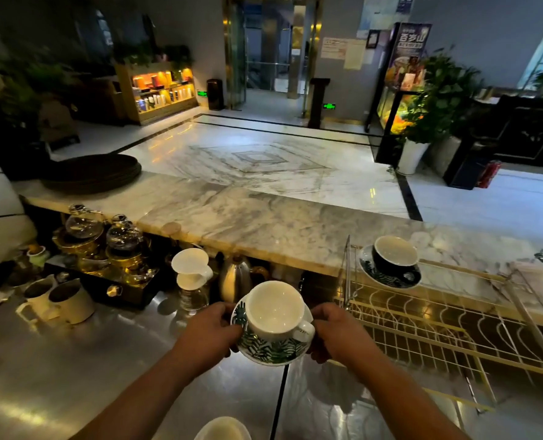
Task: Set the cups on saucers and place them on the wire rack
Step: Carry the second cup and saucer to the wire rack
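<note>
A white cup (274, 308) with a green leaf pattern stands on a matching saucer (268, 352), held above the steel counter. My left hand (208, 333) grips the saucer's left rim. Gripping the right rim, beside the cup's handle, is my right hand (335, 333). The gold wire rack (428, 328) lies just to the right of my hands. At its far left corner sits a dark cup (394, 254) on its own leaf-patterned saucer (390, 279).
A marble ledge (263, 217) runs behind the counter with a stack of dark plates (95, 171). Glass teapots (105, 233), a white dripper (192, 268), a metal kettle (235, 277) and cream mugs (63, 300) crowd the left. Another white cup rim (224, 430) shows at the bottom edge.
</note>
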The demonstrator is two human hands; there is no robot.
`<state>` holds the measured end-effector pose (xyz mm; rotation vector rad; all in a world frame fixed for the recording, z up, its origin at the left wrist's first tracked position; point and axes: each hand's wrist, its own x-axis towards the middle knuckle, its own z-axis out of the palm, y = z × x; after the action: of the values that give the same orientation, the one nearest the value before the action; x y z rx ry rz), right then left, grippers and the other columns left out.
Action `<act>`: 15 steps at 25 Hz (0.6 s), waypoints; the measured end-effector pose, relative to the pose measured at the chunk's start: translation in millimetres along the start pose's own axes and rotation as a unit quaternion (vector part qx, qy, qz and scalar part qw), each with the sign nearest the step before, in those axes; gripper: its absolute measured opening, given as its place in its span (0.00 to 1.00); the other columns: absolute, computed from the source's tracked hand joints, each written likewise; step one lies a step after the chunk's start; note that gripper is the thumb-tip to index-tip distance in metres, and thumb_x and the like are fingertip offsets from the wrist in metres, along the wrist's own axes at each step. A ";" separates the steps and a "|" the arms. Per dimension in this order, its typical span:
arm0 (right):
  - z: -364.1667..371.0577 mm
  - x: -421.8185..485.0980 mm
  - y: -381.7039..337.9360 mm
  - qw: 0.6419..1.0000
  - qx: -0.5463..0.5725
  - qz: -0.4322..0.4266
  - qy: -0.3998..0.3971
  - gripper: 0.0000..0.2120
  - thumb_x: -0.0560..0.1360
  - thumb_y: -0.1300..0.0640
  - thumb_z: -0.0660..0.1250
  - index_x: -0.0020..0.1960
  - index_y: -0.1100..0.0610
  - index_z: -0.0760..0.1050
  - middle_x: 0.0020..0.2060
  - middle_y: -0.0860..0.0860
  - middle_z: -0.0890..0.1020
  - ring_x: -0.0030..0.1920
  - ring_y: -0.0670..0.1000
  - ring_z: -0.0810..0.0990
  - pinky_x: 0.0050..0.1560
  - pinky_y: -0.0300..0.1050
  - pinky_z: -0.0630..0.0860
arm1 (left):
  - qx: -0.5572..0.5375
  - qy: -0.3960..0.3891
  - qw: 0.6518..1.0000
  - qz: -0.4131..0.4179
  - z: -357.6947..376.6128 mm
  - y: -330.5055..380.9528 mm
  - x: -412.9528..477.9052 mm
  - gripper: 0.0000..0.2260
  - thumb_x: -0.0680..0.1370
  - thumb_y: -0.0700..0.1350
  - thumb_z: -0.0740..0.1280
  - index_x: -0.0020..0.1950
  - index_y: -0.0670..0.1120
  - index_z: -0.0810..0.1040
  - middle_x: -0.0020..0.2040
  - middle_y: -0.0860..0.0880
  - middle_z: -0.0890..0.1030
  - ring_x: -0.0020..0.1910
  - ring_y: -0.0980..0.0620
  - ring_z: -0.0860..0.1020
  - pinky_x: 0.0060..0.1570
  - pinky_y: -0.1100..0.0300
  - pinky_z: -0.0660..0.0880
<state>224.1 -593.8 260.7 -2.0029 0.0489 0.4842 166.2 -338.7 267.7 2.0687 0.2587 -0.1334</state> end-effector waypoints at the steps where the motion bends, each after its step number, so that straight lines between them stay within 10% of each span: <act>1: -7.7 -5.4 1.4 1.000 0.002 0.004 0.010 0.05 0.81 0.60 0.64 0.52 0.55 0.78 0.33 0.57 0.87 0.30 0.54 0.85 0.30 0.45 0.81 | -0.002 -0.006 1.000 0.006 3.9 6.1 1.4 0.13 0.75 0.40 0.70 0.57 0.52 0.78 0.37 0.51 0.87 0.34 0.54 0.84 0.29 0.64 0.77; 15: -93.1 -89.7 54.5 0.981 0.096 0.068 0.154 0.08 0.81 0.62 0.64 0.56 0.55 0.80 0.39 0.58 0.88 0.34 0.53 0.84 0.36 0.48 0.82 | -0.007 -0.185 0.980 0.070 103.5 66.2 39.1 0.14 0.73 0.40 0.71 0.57 0.51 0.79 0.36 0.47 0.87 0.30 0.50 0.84 0.28 0.59 0.77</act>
<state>158.0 -715.6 282.8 -1.8737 0.4112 0.2396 221.3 -455.2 265.4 1.9964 -0.1130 -0.4238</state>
